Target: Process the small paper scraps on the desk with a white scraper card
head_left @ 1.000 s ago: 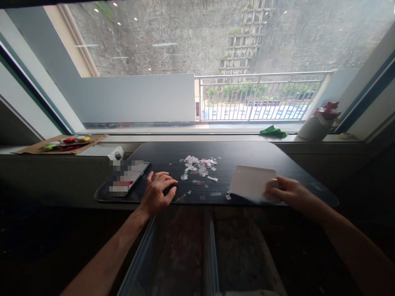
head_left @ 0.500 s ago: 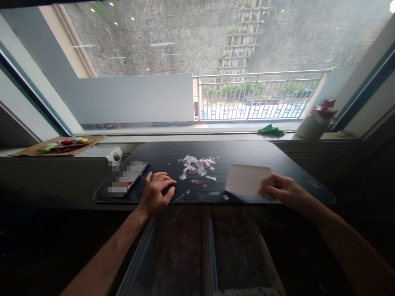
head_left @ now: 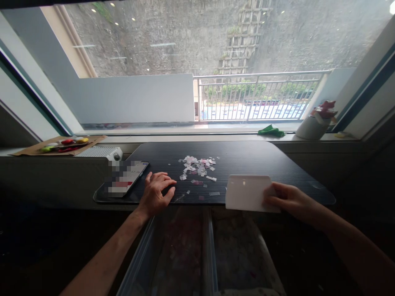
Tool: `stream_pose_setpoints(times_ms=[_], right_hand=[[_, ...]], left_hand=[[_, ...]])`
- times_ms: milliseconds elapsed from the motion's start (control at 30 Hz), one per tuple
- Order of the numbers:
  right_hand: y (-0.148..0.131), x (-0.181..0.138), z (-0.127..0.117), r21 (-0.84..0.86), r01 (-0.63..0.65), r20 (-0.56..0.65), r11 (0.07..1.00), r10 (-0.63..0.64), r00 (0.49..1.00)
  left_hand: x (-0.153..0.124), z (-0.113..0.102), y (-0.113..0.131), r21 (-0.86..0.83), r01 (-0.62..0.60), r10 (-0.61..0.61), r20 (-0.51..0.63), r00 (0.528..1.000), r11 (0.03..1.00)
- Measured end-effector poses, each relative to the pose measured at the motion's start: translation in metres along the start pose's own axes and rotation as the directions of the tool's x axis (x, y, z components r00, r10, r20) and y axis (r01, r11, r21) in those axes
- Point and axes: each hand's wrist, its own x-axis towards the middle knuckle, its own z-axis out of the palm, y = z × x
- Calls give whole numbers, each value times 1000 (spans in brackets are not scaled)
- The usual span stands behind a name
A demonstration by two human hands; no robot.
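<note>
Between the thumb and fingers of my right hand [head_left: 285, 197] is a flat white card-like sheet [head_left: 247, 192] with rounded corners. It is held over the front edge of the dark table [head_left: 247, 152], on the right. My left hand [head_left: 157, 190] rests on the tabletop with its fingers loosely spread and nothing in them. A pile of small white and pinkish scraps [head_left: 199, 165] lies at the middle of the table, with a few loose bits nearer the front edge. Left of my left hand lies a phone [head_left: 132, 176], its screen partly blurred out.
Below the table's front edge are open clear plastic bins [head_left: 212, 250], their contents dim. On the windowsill sit a green cloth-like piece [head_left: 271, 130] and a pale pot [head_left: 313, 123]. A brown board with colourful items [head_left: 72, 144] and a white ridged device [head_left: 100, 153] are at the left.
My right hand has brought the white sheet down and toward me, so it now overhangs the table's front edge. My left hand and the pile of scraps have stayed put.
</note>
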Motion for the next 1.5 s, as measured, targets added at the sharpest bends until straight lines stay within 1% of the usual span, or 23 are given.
stream_pose_setpoints(times_ms=[67,133,167,200,267,433,600,700,800,867,967,1033,1100,1200,1333,1367,1433,1500], right_hand=[[-1,-5,-2,-92,51,-145,994,-64,987],[2,-7,0,-203,48,-298,978,-108,948],[4,-7,3,-252,36,-340,967,-123,932],[7,-7,7,-290,26,-355,957,-133,925],[13,-7,20,-329,27,-338,944,-144,930],[18,-2,56,-286,52,-279,957,-135,951],[9,8,79,-260,90,-206,961,-147,968],[-2,12,89,-175,101,-147,979,-128,981],[-10,13,83,-64,104,-113,993,-111,987],[-10,9,68,-79,90,-141,993,-101,985],[-4,-2,40,-70,20,-194,997,-34,980],[1,-7,27,-38,-23,-184,999,15,983],[2,-8,23,-28,-49,-155,998,44,987],[-5,0,32,-22,-63,-72,998,61,996],[-19,13,57,-13,-46,67,999,46,997],[-21,15,62,-8,-37,84,999,38,996],[-23,19,70,19,-21,83,1000,20,996],[-22,23,73,49,-3,29,999,2,1000]], left_hand=[[0,0,0,1,1,-1,-1,1000,1000],[-1,0,0,4,4,-4,-1,1000,1000],[-1,0,1,5,3,-3,1,1000,1000],[-1,0,1,6,3,-3,4,1000,1000],[-1,0,1,5,2,-2,11,1000,1000],[-1,0,2,-5,16,-16,15,1000,1000],[-1,2,4,-10,25,-25,12,1000,1000],[-1,2,4,-4,29,-29,13,999,1000],[-1,2,5,-8,33,-33,8,999,999],[-1,2,5,-13,42,-42,6,999,999],[-1,2,6,-23,47,-47,10,999,999],[0,3,6,-28,43,-43,11,999,999],[0,3,6,-28,43,-43,13,999,999],[-1,3,6,-27,42,-42,18,999,999],[-1,3,5,-20,39,-39,12,999,999],[-1,3,5,-17,41,-41,11,999,999],[-1,3,6,-17,45,-45,12,999,999],[-1,3,6,-22,46,-46,13,999,999]])
